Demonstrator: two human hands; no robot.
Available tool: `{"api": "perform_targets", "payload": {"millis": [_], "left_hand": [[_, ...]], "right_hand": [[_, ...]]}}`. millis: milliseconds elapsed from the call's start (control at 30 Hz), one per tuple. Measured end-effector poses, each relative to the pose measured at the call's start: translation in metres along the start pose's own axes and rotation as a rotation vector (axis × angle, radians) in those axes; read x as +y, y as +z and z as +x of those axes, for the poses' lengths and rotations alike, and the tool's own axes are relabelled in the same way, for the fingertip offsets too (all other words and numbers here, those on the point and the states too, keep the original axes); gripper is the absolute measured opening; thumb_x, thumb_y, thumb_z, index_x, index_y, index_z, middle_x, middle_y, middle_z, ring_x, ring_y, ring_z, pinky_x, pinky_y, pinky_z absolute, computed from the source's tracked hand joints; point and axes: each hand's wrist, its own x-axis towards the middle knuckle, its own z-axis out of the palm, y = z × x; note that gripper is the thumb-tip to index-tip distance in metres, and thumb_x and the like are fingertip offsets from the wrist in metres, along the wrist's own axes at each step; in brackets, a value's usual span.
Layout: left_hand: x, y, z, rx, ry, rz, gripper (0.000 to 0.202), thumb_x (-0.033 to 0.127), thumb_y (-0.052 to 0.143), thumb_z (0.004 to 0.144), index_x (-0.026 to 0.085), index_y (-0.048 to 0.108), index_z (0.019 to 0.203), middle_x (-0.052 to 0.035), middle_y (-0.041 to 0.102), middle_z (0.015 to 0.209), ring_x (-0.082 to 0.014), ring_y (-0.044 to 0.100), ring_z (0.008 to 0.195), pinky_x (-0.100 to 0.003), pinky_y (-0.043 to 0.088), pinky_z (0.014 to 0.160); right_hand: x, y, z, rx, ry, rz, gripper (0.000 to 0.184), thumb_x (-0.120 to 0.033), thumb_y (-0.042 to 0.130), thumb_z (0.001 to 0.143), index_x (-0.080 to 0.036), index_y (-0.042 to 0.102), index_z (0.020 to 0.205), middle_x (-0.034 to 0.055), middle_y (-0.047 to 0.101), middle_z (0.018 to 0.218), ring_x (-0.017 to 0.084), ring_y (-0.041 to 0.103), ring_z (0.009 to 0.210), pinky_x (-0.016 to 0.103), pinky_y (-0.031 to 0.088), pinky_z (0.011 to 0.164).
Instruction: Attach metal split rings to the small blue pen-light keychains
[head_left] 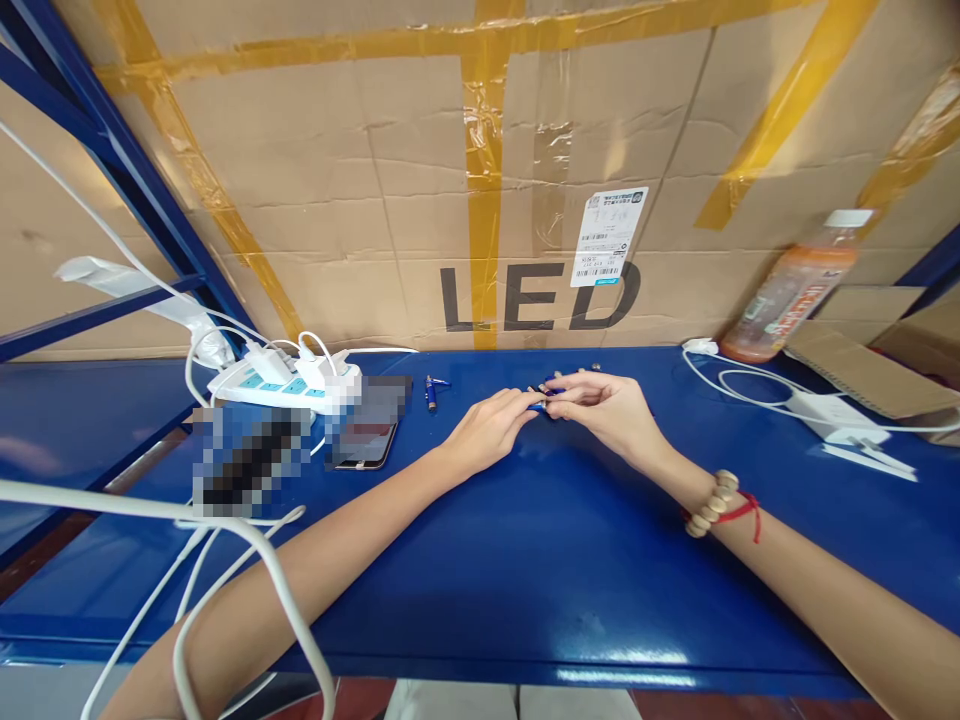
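A large cardboard carton (420,220) fills the upper part of the frame, printed with "LED" in bold dark capitals right of center and strapped with yellow tape (484,130). Partly over the D sits a white label (609,238) with barcodes, a blue corner and print too fine to read

On the blue counter (480,580), the small blue piece (538,406) is at the center of the frame, between the two hands. The left hand (491,430) has a closed grip on it, fingertips pressed over its left end. The right hand (611,410) has a narrow grip, thumb and fingers drawn together at its right end; I cannot tell whether they pinch it or only touch it. A bead bracelet (712,505) and a red string (742,513) circle the right wrist

Left of the hands lie blue pen-like parts (431,394), near a dark phone (381,445) partly hidden by pixelation. A white power strip (238,383) with teal sockets and plugged-in adapters stands at center left; a thick white cable (281,575) loops across the lower left

At right, an orange drink bottle (795,285) with a white cap leans against the carton, its label lettering not clearly legible. Below it are a white charger (836,415) with its cord and some brown cardboard (870,370)
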Motion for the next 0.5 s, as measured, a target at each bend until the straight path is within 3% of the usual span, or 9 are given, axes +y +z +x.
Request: {"api": "perform_targets", "payload": {"millis": [100,233,367,433,500], "left_hand": [[0.001,-0.001,0.0003,-0.016,0.007,-0.014,0.027,0.025,0.031,0.095,0.018,0.052,0.112,-0.0064,0.064,0.103,-0.0181,0.059,0.097,-0.032,0.05,0.085],[0.0019,-0.0016,0.0003,-0.016,0.02,-0.023,0.029,0.025,0.032,0.095,0.02,0.049,0.117,-0.0072,0.062,0.111,-0.0183,0.058,0.101,-0.033,0.049,0.088],[0.0003,0.0003,0.0005,-0.05,-0.011,0.018,0.03,0.023,0.03,0.095,0.019,0.053,0.115,-0.0068,0.064,0.095,-0.0191,0.059,0.091,-0.034,0.05,0.082],[-0.0011,0.0018,0.0009,-0.047,-0.052,-0.002,0.03,0.023,0.031,0.095,0.02,0.052,0.116,-0.0059,0.064,0.099,-0.0185,0.059,0.094,-0.034,0.05,0.084],[-0.0026,0.0031,0.0013,-0.036,-0.085,-0.046,0.03,0.023,0.031,0.095,0.022,0.05,0.118,-0.0052,0.062,0.109,-0.0181,0.058,0.101,-0.034,0.048,0.089]], "right_hand": [[0.0004,-0.0005,0.0007,-0.016,0.077,0.047,0.05,-0.042,0.08,0.05,-0.016,0.068,0.091,0.0032,0.071,0.063,0.019,0.066,0.059,0.033,0.055,0.063],[0.0034,-0.0011,0.0021,-0.032,0.184,0.062,0.052,-0.045,0.079,0.049,-0.016,0.067,0.091,0.0014,0.068,0.059,0.015,0.062,0.053,0.027,0.052,0.054],[0.0067,0.0024,0.0012,-0.039,0.299,0.054,0.049,-0.046,0.077,0.053,-0.015,0.067,0.089,0.0021,0.068,0.059,0.013,0.062,0.053,0.024,0.05,0.049],[0.007,0.0034,0.0008,-0.029,0.232,0.017,0.043,-0.047,0.073,0.059,-0.015,0.068,0.088,0.0036,0.068,0.061,0.015,0.063,0.057,0.025,0.05,0.051],[0.006,0.0018,0.001,-0.035,0.06,-0.082,0.038,-0.046,0.07,0.066,-0.017,0.07,0.089,0.0047,0.07,0.067,0.016,0.065,0.062,0.027,0.052,0.055]]}}
